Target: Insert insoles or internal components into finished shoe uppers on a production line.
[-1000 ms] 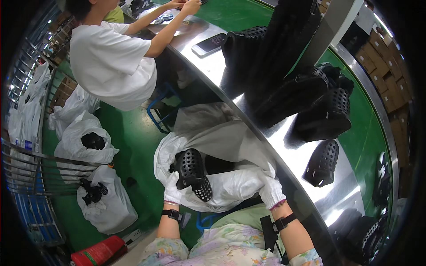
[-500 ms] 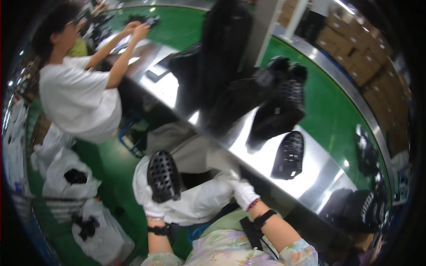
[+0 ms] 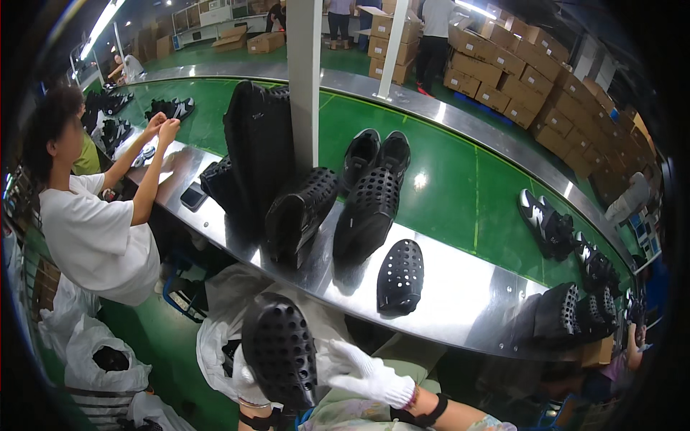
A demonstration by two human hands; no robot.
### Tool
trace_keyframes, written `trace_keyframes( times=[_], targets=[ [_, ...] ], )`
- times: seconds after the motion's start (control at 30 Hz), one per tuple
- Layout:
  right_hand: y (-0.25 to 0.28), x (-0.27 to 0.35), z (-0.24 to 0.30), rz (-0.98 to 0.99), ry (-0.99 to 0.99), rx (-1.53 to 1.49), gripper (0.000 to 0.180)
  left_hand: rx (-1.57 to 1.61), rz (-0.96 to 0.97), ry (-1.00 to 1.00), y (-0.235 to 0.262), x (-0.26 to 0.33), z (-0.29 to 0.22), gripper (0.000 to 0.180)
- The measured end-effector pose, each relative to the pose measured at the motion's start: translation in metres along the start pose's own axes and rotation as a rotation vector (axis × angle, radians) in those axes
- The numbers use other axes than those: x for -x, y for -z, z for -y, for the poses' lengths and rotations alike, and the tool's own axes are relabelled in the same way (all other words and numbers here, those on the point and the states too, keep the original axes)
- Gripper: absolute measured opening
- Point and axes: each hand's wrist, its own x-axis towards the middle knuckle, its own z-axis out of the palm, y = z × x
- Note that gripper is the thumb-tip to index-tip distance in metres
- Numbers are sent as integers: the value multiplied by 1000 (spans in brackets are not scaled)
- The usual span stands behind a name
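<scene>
My left hand (image 3: 249,383), in a white glove, holds a black perforated plastic shoe form (image 3: 279,345), toe end up. Its fingers are mostly hidden behind the form. My right hand (image 3: 370,375), also white-gloved, is just right of the form with its fingers stretched toward it and nothing in it. Below and behind the hands, a large white plastic bag (image 3: 215,355) lies at my lap, with something black showing inside. On the metal ledge ahead rests a similar single form (image 3: 401,279). Left of it stand stacks of nested forms (image 3: 369,215), one of them tall (image 3: 260,144).
A green conveyor belt (image 3: 445,194) runs beyond the metal ledge (image 3: 460,316), carrying black-and-white shoes (image 3: 544,223). A grey post (image 3: 305,86) rises behind the stacks. At left a co-worker in white (image 3: 100,223) handles something small. Filled bags (image 3: 108,363) sit on the floor; cartons (image 3: 496,65) are piled behind.
My view has tilted up toward the belt. The form in my left hand appears larger and closer. My right hand has moved away from the bag, fingers now spread beside the form.
</scene>
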Motion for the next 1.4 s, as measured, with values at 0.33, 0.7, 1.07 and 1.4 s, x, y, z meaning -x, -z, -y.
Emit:
trace_keyframes(
  times=[0.33, 0.7, 1.07, 1.4],
  targets=[
    [20, 39, 44, -88, 104, -685, 113, -124, 288, 185, -82, -20, 58, 81],
    [80, 47, 56, -406, 245, -767, 65, -1121, 345, -432, -182, -43, 91, 59],
    [160, -46, 150, -707, 282, -452, 88, -1371, 239, -881, -214, -157, 115, 55],
    [173, -61, 112, -409, 188, -390, 63, -1580, 171, -955, -199, -166, 119, 43]
  ],
)
